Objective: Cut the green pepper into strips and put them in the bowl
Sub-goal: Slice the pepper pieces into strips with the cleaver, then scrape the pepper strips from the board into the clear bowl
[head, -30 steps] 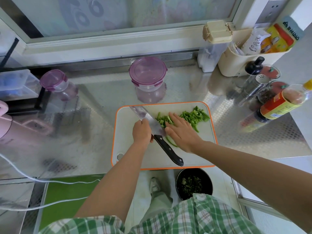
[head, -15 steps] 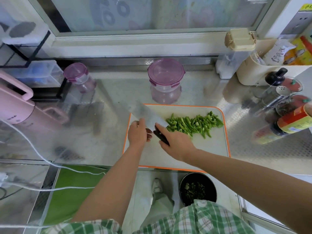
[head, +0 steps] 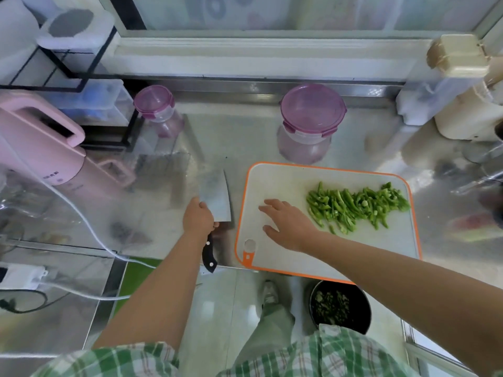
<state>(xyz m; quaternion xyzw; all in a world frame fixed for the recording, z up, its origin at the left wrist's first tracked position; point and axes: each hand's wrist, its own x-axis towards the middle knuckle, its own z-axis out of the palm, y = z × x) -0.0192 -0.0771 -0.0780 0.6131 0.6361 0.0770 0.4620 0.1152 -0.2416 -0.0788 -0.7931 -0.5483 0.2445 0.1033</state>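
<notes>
The brushed stainless-steel counter (head: pixel 245 137) carries everything described here; every position is given from the white rectangular plastic cutting board with the orange rim (head: pixel 285 180). Far left of the board stands a pink plastic jug-shaped appliance with a loop handle (head: pixel 40 148). Just behind the board's far edge sits a large round clear container with a clip-on purple lid (head: pixel 313 110); a smaller container of the same kind (head: pixel 155 100) stands behind and well to the left of the board. Beyond the board's near edge, below counter level, you see a black round container holding green bits (head: pixel 340 306).

Your hands are apart. Your right hand (head: pixel 290 224) is over the board's left half with its fingers spread and straight, holding nothing; whether the palm touches the surface cannot be told. Your left hand (head: pixel 198 216) is off the board, just beside its left edge, with the fingers curled round the broad steel cleaver with the black riveted handle (head: pixel 216 197) where blade meets handle. The blade points away from you.

The cut green pepper strips (head: pixel 353 205) lie in a loose heap on the board's right half, apart from both hands.
</notes>
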